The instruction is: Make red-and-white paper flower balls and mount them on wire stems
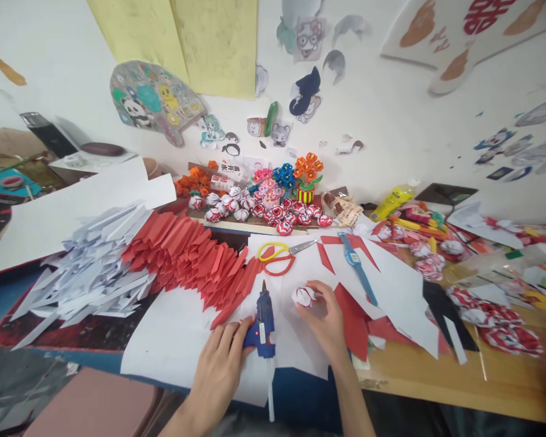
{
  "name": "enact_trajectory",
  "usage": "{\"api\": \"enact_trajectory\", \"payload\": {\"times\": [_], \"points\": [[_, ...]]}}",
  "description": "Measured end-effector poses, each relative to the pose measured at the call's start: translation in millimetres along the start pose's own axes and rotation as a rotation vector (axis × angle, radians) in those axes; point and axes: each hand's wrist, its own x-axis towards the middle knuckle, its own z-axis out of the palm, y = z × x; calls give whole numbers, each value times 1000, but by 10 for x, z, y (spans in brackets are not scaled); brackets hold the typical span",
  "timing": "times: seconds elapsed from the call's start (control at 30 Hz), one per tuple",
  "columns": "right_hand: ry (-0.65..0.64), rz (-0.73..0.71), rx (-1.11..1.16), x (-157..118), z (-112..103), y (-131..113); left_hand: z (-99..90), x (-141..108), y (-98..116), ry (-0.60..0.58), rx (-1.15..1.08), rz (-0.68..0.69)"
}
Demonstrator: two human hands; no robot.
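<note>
My left hand (222, 358) has its thumb and fingers closed on the handle of a blue glue gun (266, 321). The gun's dark tip points away from me and a white glue stick hangs out of its rear. Between the thumb and fingers of my right hand (323, 315) is a small white and red paper flower (303, 296). Just beyond the glue gun lie scissors (277, 257) with yellow and red handles. Left of them are folded red paper strips (186, 255) and folded white paper strips (104, 261).
A blue watch (358, 267) lies on white sheets (391, 285) and red paper (352, 321) at the right. Finished paper flowers (241, 203) line the wall side. More red and white rosettes (512, 340) sit far right. A pink stool (91, 403) stands front left.
</note>
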Motion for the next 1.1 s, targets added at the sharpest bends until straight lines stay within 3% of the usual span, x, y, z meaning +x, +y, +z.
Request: {"api": "enact_trajectory", "payload": {"times": [0.27, 0.43, 0.63, 0.77, 1.1], "points": [[26, 11, -143, -35, -7, -24, -249, 42, -46, -83, -546, -145], [-43, -3, -223, -72, -22, -22, -285, 38, -48, -121, -684, -263], [-78, -19, -246, -90, -41, -25, -380, 174, 26, -276, -822, -566], [-61, -39, -258, -74, -52, -13, -439, 358, 78, -373, -1006, -589], [-67, -72, -255, -2, 5, 26, -191, 431, 14, -324, -1368, -601]]}}
